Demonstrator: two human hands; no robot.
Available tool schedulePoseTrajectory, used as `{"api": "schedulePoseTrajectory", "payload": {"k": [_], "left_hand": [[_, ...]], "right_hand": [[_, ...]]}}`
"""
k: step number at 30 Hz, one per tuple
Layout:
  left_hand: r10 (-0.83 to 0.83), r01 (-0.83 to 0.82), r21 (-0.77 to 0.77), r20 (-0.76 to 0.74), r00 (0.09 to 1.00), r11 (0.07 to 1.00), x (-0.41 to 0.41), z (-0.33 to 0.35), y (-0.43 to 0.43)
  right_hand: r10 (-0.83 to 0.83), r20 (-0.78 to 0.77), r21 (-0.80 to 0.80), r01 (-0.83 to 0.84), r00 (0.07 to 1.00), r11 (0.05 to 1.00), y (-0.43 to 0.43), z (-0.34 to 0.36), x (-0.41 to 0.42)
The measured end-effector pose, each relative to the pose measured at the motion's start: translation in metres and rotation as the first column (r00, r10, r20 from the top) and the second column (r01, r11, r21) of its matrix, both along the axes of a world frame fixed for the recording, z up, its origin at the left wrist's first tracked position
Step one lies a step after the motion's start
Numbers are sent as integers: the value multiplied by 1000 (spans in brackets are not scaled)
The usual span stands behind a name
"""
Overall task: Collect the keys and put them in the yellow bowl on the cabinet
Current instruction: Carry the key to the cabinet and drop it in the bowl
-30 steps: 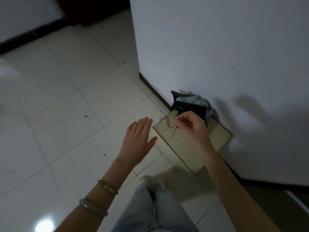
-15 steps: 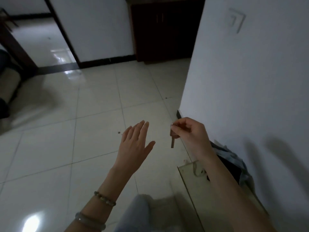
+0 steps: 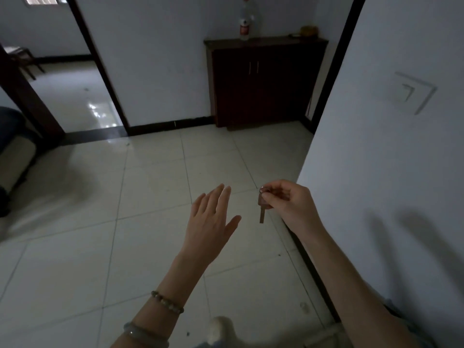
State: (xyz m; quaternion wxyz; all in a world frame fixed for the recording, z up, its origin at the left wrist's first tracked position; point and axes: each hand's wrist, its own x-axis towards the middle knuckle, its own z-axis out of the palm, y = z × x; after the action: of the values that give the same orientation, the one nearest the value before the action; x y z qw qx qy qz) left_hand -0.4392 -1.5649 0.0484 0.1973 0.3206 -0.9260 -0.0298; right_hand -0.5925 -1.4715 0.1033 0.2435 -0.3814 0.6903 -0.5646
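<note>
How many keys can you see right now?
1: a single key hangs from a ring pinched in the right hand, above the floor. More could be hidden inside that hand.

My one camera sits on my head, looking forward and down across the tiled floor toward the dark cabinet at the far wall. My left hand and right hand fill the near centre; a white wall crowds the right.
</note>
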Motion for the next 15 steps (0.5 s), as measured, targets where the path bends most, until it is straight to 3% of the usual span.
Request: {"api": "schedulePoseTrajectory", "payload": {"k": [15], "left_hand": [[-39,39,-6,-38,998,999,-97,12,-213]], "right_hand": [[-104,42,-22,105,994,994,-188,15,-95]]}}
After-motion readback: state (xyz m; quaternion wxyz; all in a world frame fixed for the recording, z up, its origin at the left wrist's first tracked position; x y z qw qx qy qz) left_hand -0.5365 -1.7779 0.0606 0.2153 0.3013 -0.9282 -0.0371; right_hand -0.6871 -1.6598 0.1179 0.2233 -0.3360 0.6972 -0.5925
